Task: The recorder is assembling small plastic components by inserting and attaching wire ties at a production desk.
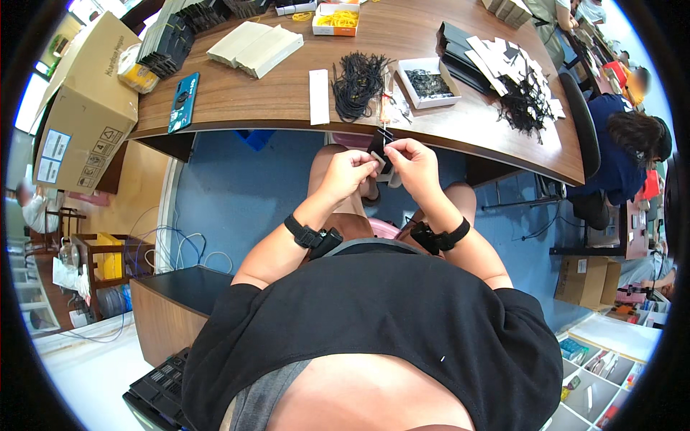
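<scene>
Just off the desk's front edge, my left hand (pixel 351 174) and my right hand (pixel 415 167) are close together, fingers pinched. Between them is a small black card (pixel 380 140), with a narrow whitish piece beside the left fingertips. Both hands seem to grip the card; finer details are too small to tell. On the desk ahead lies a bundle of black cords (pixel 357 85). To its right stands an open white box (pixel 429 83) holding small dark pieces. A blank white card strip (pixel 319 97) lies left of the cords.
Black and white tags with tangled black cords (pixel 523 100) lie on the desk's right side. Farther back are cream card stacks (pixel 255 47) and a box of yellow bands (pixel 336 19). A phone (pixel 184 102) and large carton (pixel 90 108) are at left; a person (pixel 622 154) sits at right.
</scene>
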The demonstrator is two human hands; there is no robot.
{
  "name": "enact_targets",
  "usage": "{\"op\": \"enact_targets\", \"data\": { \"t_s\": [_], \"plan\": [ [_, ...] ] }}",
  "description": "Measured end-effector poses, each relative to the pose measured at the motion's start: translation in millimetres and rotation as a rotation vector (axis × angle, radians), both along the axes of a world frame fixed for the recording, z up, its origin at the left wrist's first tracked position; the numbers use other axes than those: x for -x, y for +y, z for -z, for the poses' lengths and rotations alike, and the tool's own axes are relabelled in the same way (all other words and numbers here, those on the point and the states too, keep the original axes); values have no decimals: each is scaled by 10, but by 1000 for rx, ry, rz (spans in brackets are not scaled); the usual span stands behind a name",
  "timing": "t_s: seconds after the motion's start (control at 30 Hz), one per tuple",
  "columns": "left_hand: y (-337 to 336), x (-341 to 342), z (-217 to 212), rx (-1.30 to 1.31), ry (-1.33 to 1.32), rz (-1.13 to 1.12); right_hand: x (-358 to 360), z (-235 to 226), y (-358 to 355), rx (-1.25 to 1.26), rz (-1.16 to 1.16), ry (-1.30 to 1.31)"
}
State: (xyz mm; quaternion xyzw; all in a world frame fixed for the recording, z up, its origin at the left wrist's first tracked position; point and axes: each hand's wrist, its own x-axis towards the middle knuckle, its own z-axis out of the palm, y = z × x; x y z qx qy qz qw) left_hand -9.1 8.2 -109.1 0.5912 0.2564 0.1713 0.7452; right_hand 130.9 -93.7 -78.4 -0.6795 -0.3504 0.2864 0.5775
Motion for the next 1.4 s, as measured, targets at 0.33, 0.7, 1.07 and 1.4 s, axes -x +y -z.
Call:
{"op": "enact_targets", "data": {
  "t_s": [0.33, 0.7, 1.07, 1.4],
  "plan": [
    [160, 250, -213, -182, 131, 69, -169, -33, -50, -182, -199, 1180],
    [246, 373, -251, -258, 210, 167, -109, 49, -121, -338, -382, 1231],
    [183, 386, -299, -44, 165, 261, -180, -34, -187, -229, -311, 1348],
    [233, 471, -306, 67, 148, 182, -118, -106, -207, -194, -492, 1374]
  ]
}}
